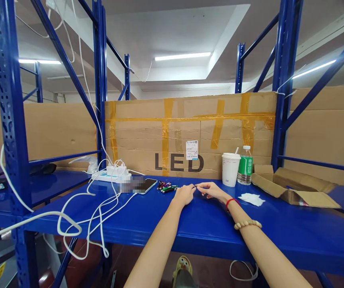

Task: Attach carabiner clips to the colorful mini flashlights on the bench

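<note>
My left hand [185,195] and my right hand [213,189] meet above the blue shelf top, with their fingertips close together. Both are closed in a pinch around a small dark thing [195,187], too small to name. Just left of my left hand lies a little pile of shiny slim pieces [166,187] in green, red and purple; their kind is not clear. A phone [148,185] rests flat further left. On my right wrist are a red cord [231,203] and a beaded bracelet [248,224].
White cables [101,216] run from a power strip [111,173] over the shelf's left front edge. To the right stand a lidded white cup [231,170], a water bottle [245,166], a crumpled tissue [251,199] and an open cardboard box [295,188]. Cardboard [136,140] walls the back.
</note>
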A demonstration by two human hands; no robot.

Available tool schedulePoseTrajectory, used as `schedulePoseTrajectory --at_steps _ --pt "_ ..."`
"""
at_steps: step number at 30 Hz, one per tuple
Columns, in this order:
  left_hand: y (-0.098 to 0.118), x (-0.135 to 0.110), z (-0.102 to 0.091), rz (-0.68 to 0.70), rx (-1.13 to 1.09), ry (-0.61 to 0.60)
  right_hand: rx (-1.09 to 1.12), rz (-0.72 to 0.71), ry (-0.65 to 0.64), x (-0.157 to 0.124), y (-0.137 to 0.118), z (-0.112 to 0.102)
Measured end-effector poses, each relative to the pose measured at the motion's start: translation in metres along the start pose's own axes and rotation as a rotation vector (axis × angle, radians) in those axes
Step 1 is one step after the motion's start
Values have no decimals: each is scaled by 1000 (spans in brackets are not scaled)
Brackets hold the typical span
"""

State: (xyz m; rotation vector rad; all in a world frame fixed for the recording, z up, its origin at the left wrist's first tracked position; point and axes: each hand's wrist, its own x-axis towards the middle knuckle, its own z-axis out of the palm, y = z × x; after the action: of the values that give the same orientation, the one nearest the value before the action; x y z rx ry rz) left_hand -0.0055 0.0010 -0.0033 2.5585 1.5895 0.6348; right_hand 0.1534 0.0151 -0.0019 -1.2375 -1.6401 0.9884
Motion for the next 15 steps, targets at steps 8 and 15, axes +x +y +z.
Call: schedulePoseTrajectory --at_steps 8,15 --pt "1 0 -2 10 -78 50 34 -66 49 2 1 -3" --pt "-1 -1 -3 52 -126 39 67 -53 23 2 2 -6"
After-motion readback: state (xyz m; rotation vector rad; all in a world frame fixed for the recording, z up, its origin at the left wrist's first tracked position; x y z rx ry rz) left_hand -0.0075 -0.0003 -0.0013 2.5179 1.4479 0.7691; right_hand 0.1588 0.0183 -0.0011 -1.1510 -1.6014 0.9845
